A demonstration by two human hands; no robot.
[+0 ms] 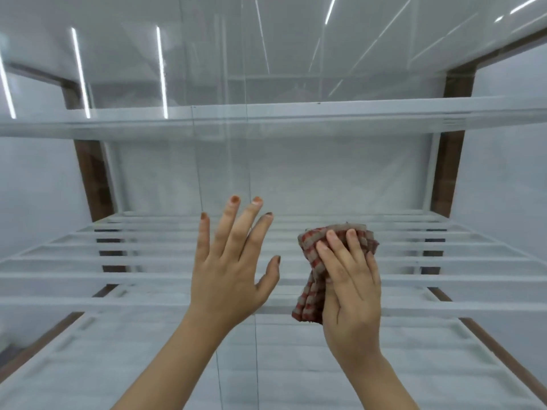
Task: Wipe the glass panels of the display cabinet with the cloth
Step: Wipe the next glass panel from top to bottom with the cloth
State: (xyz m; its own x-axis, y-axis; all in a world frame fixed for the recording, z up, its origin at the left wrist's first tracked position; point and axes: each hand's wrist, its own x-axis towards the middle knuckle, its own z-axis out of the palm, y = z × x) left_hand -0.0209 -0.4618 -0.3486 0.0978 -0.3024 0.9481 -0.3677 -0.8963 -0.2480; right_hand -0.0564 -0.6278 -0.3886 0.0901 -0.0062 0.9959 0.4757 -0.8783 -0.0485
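Head view shows you mid-wipe: your right hand (350, 279) presses the cloth (313, 273) flat against the glass (384, 173), fingers laid straight over its upper half, and no finger visibly curls round it. Your left hand (229, 261) is spread wide beside it, fingers splayed and holding nothing; whether its palm touches the pane you cannot tell. The cloth is folded into a thick pad, its long axis running near upright, tilted a little to the right at the top, with the loose folded edges showing along its left side and lower end. It sits right of the vertical panel edge (251, 173), in front of the slatted shelf (118, 261). Next, probably, you sweep the pad across the untouched pane with even pressure.
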